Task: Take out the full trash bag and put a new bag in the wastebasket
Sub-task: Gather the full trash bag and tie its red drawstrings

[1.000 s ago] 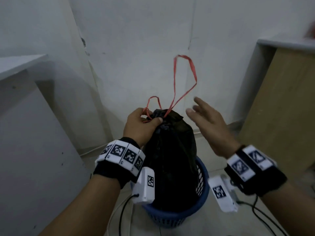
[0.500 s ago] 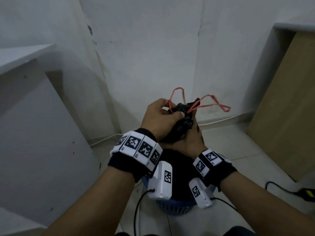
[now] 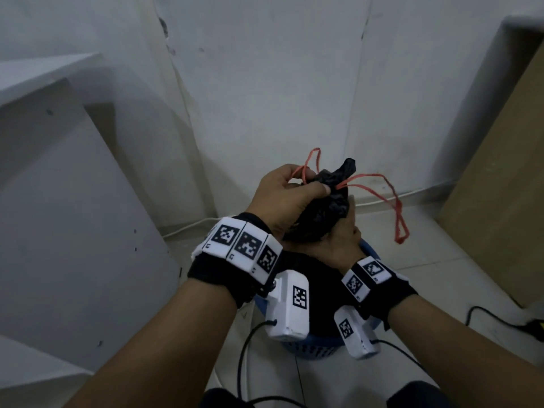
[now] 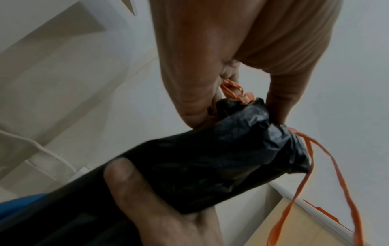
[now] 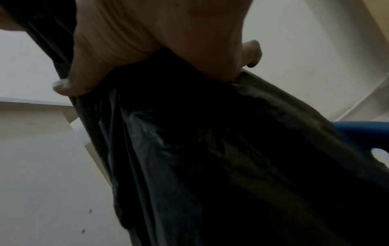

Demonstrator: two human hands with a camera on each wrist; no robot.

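Head view shows the black trash bag (image 3: 323, 207) at frame centre, standing upright in the blue wastebasket (image 3: 315, 350), its long axis vertical and gathered neck pointing up. The left hand (image 3: 287, 192) pinches the neck top, fingers curled round it beside the orange drawstring (image 3: 394, 201), whose loops trail right. The right hand (image 3: 343, 240) wraps the neck lower down. Pale floor tiles (image 3: 441, 275) and white walls (image 3: 265, 83) surround; a brown panel (image 3: 500, 172) stands at right.

Your forearms are bare. Black wristbands (image 3: 223, 278) on both wrists, white blocks (image 3: 244, 248) with black square-code markers on top, a white camera unit (image 3: 290, 307) under each, black cables (image 3: 244, 357) trailing.
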